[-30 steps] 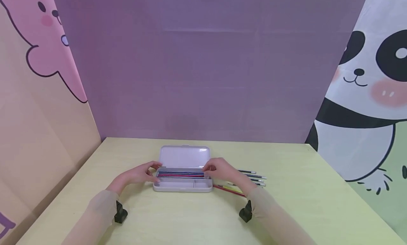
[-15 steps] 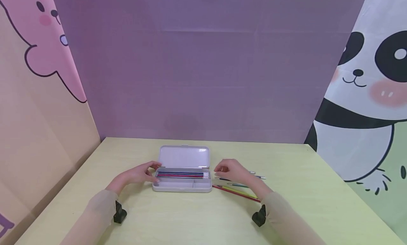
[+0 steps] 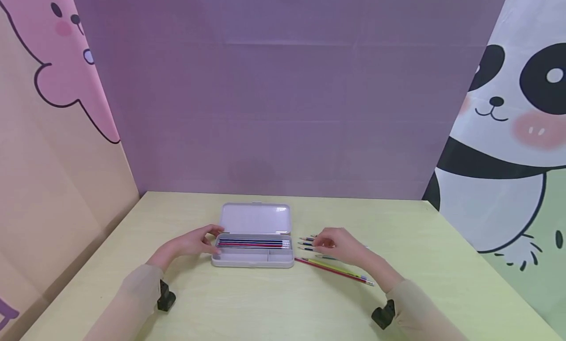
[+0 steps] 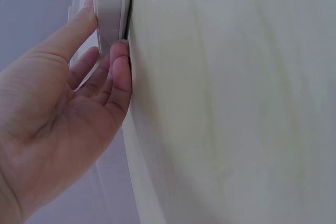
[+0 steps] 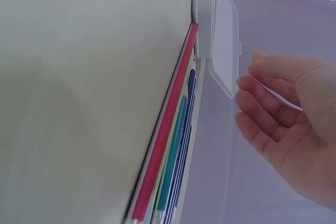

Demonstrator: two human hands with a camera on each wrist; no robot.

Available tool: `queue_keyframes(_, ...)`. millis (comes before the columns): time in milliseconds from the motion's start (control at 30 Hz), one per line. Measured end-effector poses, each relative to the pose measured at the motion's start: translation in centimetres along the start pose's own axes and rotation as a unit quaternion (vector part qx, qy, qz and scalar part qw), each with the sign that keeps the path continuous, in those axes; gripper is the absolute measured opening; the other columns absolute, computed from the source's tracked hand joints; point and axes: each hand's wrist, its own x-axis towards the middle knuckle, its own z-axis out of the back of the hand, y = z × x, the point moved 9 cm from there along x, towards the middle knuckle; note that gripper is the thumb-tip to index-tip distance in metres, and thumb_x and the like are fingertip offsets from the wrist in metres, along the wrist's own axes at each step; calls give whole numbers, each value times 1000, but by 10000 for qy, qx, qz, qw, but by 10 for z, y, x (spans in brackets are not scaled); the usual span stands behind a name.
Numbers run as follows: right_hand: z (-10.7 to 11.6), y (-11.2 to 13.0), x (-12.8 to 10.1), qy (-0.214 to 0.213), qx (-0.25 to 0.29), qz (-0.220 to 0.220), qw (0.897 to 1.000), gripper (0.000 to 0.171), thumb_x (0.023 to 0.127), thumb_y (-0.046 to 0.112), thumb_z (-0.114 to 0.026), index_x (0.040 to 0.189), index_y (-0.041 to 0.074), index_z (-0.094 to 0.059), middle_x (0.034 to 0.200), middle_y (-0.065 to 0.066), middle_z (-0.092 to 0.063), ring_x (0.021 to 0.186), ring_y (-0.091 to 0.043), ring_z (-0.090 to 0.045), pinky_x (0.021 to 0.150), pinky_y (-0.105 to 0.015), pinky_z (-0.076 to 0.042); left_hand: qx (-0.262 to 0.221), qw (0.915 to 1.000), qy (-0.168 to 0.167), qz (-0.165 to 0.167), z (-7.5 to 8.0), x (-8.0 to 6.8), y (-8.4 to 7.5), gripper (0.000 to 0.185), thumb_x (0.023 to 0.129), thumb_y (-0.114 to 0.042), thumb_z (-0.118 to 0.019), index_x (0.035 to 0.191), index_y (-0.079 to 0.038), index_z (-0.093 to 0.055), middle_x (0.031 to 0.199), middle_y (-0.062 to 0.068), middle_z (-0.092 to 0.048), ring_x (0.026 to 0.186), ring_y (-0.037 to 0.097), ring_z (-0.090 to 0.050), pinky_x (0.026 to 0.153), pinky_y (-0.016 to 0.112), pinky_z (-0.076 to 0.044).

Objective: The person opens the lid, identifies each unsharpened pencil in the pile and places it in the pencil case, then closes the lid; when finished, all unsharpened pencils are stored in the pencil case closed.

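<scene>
A white pencil case (image 3: 280, 264) lies open on the table, its lid (image 3: 255, 218) tipped back. Several dark and red pencils (image 3: 252, 243) fill its rear compartment; the front compartments hold nothing. My left hand (image 3: 191, 241) grips the case's left end, thumb on the rim and fingers against the side (image 4: 111, 14). Over the loose pencils right of the case hovers my right hand (image 3: 340, 246), fingers loosely bent with nothing between them. Below it lie a red pencil (image 3: 333, 270), a yellow one and a teal pencil (image 5: 172, 156); the hand partly hides several dark pencils (image 3: 306, 243).
The wooden table (image 3: 247, 301) runs to a purple backdrop (image 3: 283, 110). Side walls carry a pink cartoon animal and a panda (image 3: 495, 203). A black wrist camera (image 3: 383, 315) sits on each sleeve.
My right hand has moved from the case's rear compartment rightward to above the loose pencils, uncovering the eraser ends in the case. My left hand has stayed on the case.
</scene>
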Motion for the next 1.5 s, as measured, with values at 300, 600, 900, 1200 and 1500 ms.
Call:
queue_keyframes(300, 1, -6, -24, 94, -60, 126, 9999, 13, 85, 14, -68, 95, 5, -68, 82, 5, -63, 68, -1, -51, 63, -20, -47, -16, 9999, 59, -130, 0, 1, -1, 67, 82, -25, -73, 138, -7, -40, 132, 18, -45, 94, 21, -51, 84, 35, -41)
queue_keyframes(600, 2, -12, -43, 303, 157, 30, 9994, 11, 85, 8, -66, 96, 5, -68, 83, 4, -64, 68, 0, -50, 62, -20, -46, 4, 9998, 72, -165, -1, 2, -1, 68, 82, -26, -73, 138, -7, -40, 132, 18, -45, 97, 22, -52, 86, 38, -42)
queue_keyframes(900, 1, -16, -57, 279, 117, 261, 9992, 8, 83, 11, -69, 90, 7, -69, 79, 5, -64, 68, 4, -50, 63, -20, -47, -61, 9996, 110, -260, -2, 1, -1, 67, 82, -24, -73, 138, -6, -39, 132, 19, -45, 98, 22, -53, 88, 39, -42)
queue_keyframes(1200, -3, -24, -61, 555, 357, 16, 9978, 8, 81, 7, -70, 88, 8, -69, 77, 4, -64, 67, 2, -51, 61, -21, -47, -44, 9997, 92, -224, 1, 3, 2, 69, 82, -27, -73, 138, -8, -39, 134, 17, -45, 99, 22, -53, 90, 40, -41)
queue_keyframes(1500, -5, -35, -61, 624, 87, -247, 9977, 6, 79, 10, -72, 85, 9, -69, 79, 6, -65, 70, 4, -51, 63, -21, -46, -64, 9997, 132, -219, -1, 2, 1, 69, 82, -29, -73, 138, -7, -38, 134, 17, -44, 99, 21, -53, 90, 39, -41)
